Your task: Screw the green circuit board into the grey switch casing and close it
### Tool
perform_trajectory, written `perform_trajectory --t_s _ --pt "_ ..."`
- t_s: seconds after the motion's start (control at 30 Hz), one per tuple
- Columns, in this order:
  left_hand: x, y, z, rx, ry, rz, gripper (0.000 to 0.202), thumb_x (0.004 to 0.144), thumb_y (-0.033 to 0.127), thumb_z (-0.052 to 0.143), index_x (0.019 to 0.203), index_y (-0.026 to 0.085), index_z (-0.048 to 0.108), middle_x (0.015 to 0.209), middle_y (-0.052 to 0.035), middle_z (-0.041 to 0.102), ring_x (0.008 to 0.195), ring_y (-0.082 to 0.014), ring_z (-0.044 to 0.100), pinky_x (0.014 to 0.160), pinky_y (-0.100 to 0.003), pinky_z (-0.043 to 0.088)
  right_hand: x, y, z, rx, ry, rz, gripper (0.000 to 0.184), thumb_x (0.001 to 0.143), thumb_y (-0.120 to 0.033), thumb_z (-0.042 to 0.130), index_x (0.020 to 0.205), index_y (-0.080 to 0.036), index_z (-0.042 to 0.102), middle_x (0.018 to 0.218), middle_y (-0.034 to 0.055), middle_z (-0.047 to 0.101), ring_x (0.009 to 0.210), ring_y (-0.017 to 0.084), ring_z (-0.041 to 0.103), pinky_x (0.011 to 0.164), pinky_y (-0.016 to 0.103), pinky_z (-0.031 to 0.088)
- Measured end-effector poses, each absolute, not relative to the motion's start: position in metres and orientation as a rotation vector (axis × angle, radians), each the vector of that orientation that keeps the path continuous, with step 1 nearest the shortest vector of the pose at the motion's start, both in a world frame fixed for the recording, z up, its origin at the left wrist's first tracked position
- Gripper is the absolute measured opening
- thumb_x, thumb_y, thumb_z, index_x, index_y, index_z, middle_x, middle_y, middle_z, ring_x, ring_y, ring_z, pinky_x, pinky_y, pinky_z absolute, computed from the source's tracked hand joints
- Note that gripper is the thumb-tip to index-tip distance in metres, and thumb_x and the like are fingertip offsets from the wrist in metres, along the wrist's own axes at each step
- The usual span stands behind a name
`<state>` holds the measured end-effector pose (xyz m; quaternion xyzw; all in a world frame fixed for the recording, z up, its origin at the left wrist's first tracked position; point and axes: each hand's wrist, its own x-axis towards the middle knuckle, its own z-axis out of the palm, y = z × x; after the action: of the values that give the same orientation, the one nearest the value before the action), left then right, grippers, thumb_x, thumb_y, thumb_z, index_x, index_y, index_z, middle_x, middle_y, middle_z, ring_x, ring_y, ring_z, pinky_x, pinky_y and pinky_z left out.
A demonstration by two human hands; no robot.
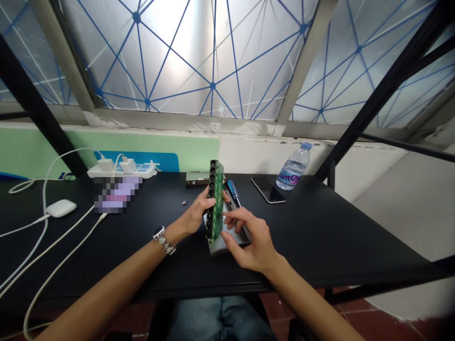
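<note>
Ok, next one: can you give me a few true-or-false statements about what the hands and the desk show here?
1. The left hand holds the green circuit board upright on its edge. True.
2. The right hand grips the screwdriver. False: the screwdriver lies on the table behind the board, and the right hand touches the board.
3. A grey casing sits below the board. True.
4. The water bottle stands left of the board. False: it stands to the right, beside the phone.
</note>
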<state>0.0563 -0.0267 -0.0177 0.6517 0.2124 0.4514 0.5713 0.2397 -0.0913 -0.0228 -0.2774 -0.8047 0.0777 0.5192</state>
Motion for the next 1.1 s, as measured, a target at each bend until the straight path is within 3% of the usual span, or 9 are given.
perform_trajectory --t_s 0.13,0.3,0.57,0.73,0.93,1.1 --pt "0.062 -0.030 -0.027 1.519 0.502 1.086 0.048 0.092 0.051 0.044 0.113 0.015 0.068 0.102 -0.0105 0.072 0.098 -0.0286 0.065 0.088 -0.038 0.051 0.240 -0.088 -0.022 -0.791 -1.878 0.278 0.029 0.085 -0.014 0.066 0.111 -0.023 0.057 0.094 0.0039 0.062 0.076 0.016 0.061 0.063 0.028 0.049" --pt "0.064 -0.034 -0.026 1.397 0.475 1.085 0.055 0.093 0.055 0.043 0.116 0.014 0.071 0.110 -0.0112 0.074 0.100 -0.0295 0.068 0.087 -0.038 0.053 0.242 -0.080 -0.020 -0.965 -1.772 0.339 0.020 0.090 -0.020 0.062 0.110 -0.022 0.059 0.102 0.0059 0.060 0.085 0.018 0.062 0.064 0.028 0.051" --pt "0.067 -0.030 -0.015 1.241 0.453 1.092 0.059 0.093 0.056 0.044 0.123 0.014 0.072 0.130 -0.0129 0.070 0.125 -0.0357 0.060 0.106 -0.045 0.046 0.254 -0.058 -0.023 -1.194 -1.712 0.558 0.039 0.093 -0.038 0.062 0.128 -0.024 0.055 0.115 0.0079 0.065 0.088 0.019 0.066 0.062 0.028 0.053" --pt "0.070 -0.028 -0.015 1.144 0.417 1.110 0.063 0.095 0.062 0.043 0.127 0.015 0.069 0.130 -0.0123 0.071 0.128 -0.0340 0.059 0.113 -0.048 0.041 0.252 -0.059 -0.023 -1.212 -1.762 0.615 0.047 0.091 -0.034 0.064 0.136 -0.025 0.055 0.105 0.0053 0.068 0.084 0.018 0.064 0.066 0.028 0.051" --pt "0.064 -0.021 -0.020 1.256 0.752 1.289 0.062 0.095 0.069 0.045 0.115 0.017 0.071 0.102 -0.0098 0.077 0.104 -0.0285 0.070 0.090 -0.038 0.055 0.253 -0.064 -0.022 -1.090 -1.705 0.655 0.046 0.089 -0.030 0.066 0.134 -0.020 0.057 0.100 0.0043 0.062 0.070 0.013 0.055 0.067 0.028 0.050" --pt "0.056 -0.016 -0.019 1.513 0.989 1.413 0.048 0.098 0.060 0.048 0.102 0.017 0.069 0.091 -0.0062 0.072 0.083 -0.0207 0.065 0.073 -0.029 0.050 0.251 -0.070 -0.021 -0.930 -1.640 0.705 0.042 0.092 -0.027 0.065 0.133 -0.023 0.059 0.102 0.0054 0.060 0.080 0.016 0.057 0.069 0.029 0.051"
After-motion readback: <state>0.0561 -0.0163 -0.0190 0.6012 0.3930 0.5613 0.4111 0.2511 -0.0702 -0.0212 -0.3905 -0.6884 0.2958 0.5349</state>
